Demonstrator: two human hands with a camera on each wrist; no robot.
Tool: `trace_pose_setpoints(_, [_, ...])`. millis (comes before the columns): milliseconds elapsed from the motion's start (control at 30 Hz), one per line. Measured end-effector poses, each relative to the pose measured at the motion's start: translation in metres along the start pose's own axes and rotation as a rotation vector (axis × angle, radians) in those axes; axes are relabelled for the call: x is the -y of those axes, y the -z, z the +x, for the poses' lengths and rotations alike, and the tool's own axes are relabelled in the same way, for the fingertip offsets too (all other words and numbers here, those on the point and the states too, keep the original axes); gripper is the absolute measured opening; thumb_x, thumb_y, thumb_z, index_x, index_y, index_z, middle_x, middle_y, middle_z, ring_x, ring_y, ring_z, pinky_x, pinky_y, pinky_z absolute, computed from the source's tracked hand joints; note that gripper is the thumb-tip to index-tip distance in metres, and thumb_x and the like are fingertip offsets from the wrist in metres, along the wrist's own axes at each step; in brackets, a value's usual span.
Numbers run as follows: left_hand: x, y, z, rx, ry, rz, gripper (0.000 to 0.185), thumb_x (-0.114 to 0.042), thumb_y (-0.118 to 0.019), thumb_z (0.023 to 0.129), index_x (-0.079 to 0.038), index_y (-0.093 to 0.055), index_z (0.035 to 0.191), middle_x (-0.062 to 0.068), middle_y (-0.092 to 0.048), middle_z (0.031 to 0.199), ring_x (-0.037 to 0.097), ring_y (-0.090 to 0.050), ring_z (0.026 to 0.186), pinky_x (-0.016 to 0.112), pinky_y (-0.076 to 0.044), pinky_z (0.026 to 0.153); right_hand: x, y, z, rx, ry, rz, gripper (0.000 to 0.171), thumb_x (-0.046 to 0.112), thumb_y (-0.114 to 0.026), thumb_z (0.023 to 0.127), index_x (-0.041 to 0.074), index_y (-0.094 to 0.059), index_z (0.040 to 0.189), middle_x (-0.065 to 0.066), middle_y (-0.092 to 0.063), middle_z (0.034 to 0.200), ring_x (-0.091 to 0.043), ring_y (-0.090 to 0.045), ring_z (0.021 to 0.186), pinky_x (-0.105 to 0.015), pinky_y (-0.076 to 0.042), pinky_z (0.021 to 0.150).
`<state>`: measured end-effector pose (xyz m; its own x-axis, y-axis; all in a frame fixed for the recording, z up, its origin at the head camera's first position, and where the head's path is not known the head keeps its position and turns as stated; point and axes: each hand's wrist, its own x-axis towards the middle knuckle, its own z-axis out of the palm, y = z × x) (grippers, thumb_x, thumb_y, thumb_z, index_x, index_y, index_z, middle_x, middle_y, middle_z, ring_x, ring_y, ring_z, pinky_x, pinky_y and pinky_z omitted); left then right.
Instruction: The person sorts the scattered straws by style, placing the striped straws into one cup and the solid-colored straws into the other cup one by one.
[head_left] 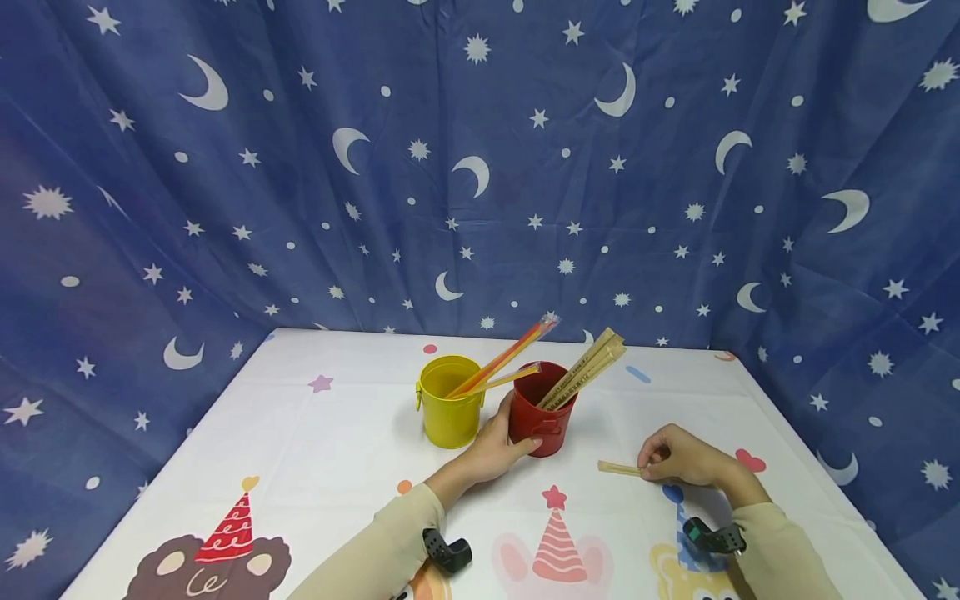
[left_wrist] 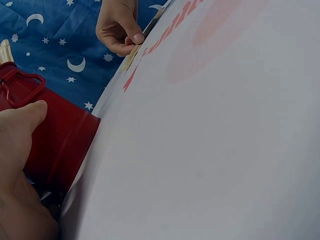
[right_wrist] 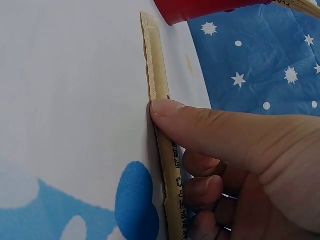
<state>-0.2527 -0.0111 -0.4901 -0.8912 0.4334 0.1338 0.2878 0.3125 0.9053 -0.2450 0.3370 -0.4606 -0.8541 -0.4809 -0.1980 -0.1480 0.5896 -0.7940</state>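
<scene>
Paper-wrapped stick [head_left: 619,468] flat on the bench [head_left: 315,450], to the right of the red bucket [head_left: 542,417] and apart from it; pinched at its near end between thumb and curled fingers of the right hand [head_left: 678,457]. Seen closest in the right wrist view: thumb [right_wrist: 200,125] pressed on the tan wrapper [right_wrist: 161,110], remaining fingers folded beneath, far end of the stick free and pointing toward the bucket. Not yet lifted clear, as far as can be judged.

Left hand [head_left: 495,450] wrapped round the bucket's lower wall, thumb [left_wrist: 25,117] laid against the red side next to the wire handle [left_wrist: 17,82]; grip closed on the bucket, steadying it upright. Already inside: several like sticks [head_left: 585,373], leaning up and to the right over the rim.

Just beside, to the left: yellow bucket [head_left: 448,402] holding coloured straws [head_left: 504,360], tips slanting over the red one.

Step in hand, by judgement: picking up the last loose stick while bracing its container. Next move calls for raising the pinched end, tilting the stick steeper, and threading its free tip past the leaning bundle without nudging the rim or tipping the bucket.
</scene>
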Motion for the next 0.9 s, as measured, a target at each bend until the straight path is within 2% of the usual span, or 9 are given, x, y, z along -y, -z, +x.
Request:
trace_pose_setpoints(133, [0.000, 0.000, 0.000, 0.007, 0.008, 0.013, 0.089, -0.031, -0.065, 0.097, -0.016, -0.008, 0.163, 0.006, -0.035, 0.162, 0.026, -0.036, 0.149, 0.051, -0.029, 0.126, 0.005, 0.001, -0.001, -0.006, 0.014, -0.022, 0.008, 0.001, -0.074, 0.087, -0.006, -0.071, 0.090, 0.002, -0.047, 0.068, -0.007, -0.046, 0.060, -0.018, -0.040, 0.052])
trace_pose_setpoints(367, [0.001, 0.000, 0.000, 0.006, 0.025, 0.006, 0.089, -0.032, -0.065, 0.097, -0.016, -0.007, 0.163, 0.005, -0.034, 0.163, 0.025, -0.035, 0.150, 0.049, -0.030, 0.126, 0.018, 0.008, -0.004, -0.074, 0.142, -0.081, 0.007, 0.004, -0.073, 0.089, -0.002, -0.072, 0.091, 0.006, -0.045, 0.070, -0.001, -0.044, 0.062, -0.018, -0.039, 0.054])
trace_pose_setpoints(567, [0.000, 0.000, -0.001, 0.010, 0.025, 0.004, 0.088, -0.031, -0.065, 0.097, -0.017, -0.008, 0.163, 0.005, -0.035, 0.162, 0.025, -0.035, 0.149, 0.049, -0.031, 0.125, 0.029, 0.013, -0.010, -0.139, 0.174, -0.034, 0.009, 0.005, -0.071, 0.091, -0.004, -0.071, 0.094, 0.006, -0.044, 0.073, -0.001, -0.044, 0.065, -0.021, -0.037, 0.052])
trace_pose_setpoints(700, [0.000, -0.001, -0.001, 0.011, 0.017, 0.003, 0.088, -0.030, -0.064, 0.097, -0.016, -0.007, 0.163, 0.007, -0.035, 0.162, 0.027, -0.035, 0.149, 0.051, -0.031, 0.125, 0.042, 0.015, -0.013, -0.236, 0.158, -0.012, 0.012, 0.008, -0.072, 0.091, -0.003, -0.071, 0.096, 0.005, -0.045, 0.073, -0.003, -0.044, 0.064, -0.022, -0.038, 0.051])
trace_pose_setpoints(900, [-0.001, 0.000, -0.001, 0.012, 0.013, -0.006, 0.089, -0.031, -0.065, 0.097, -0.016, -0.007, 0.163, 0.007, -0.034, 0.163, 0.028, -0.035, 0.150, 0.052, -0.029, 0.125, 0.056, 0.013, -0.017, -0.401, 0.215, 0.003, 0.015, 0.007, -0.072, 0.092, -0.005, -0.071, 0.101, 0.008, -0.047, 0.073, -0.004, -0.044, 0.061, -0.025, -0.040, 0.049])
